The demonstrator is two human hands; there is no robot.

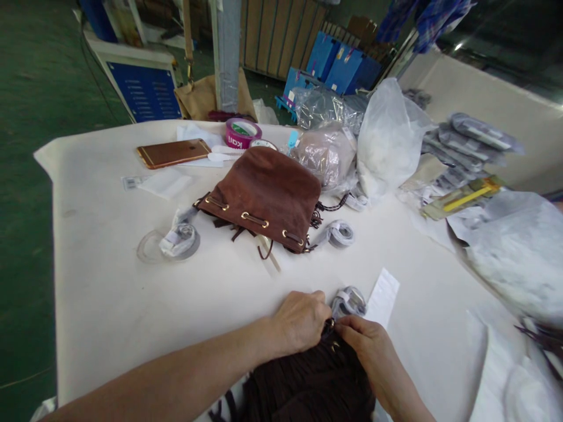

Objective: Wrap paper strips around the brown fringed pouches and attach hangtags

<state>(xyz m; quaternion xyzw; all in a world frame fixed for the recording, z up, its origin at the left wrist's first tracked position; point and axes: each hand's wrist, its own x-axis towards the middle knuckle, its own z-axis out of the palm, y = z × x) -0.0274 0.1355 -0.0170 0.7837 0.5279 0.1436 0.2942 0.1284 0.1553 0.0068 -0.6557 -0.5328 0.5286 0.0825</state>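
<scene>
A dark brown fringed bag (pixel 308 381) lies at the near edge of the white table (pixel 109 293). My left hand (pixel 301 321) is closed on its top edge, fingers curled under. My right hand (pixel 367 346) pinches the same top edge by a small metal ring, right beside the left hand. A grey coiled strap (pixel 348 302) and a white paper slip (pixel 383 296) lie just beyond my fingers. Farther back sits a reddish-brown suede drawstring bag (pixel 266 196) with gold eyelets.
A gold phone (pixel 173 152), a pink tape roll (pixel 242 132) and paper tags lie at the back left. Clear plastic with a strap (pixel 173 241) sits left of the suede bag. Plastic-wrapped goods (pixel 387 140) and packets (pixel 470 143) fill the right side.
</scene>
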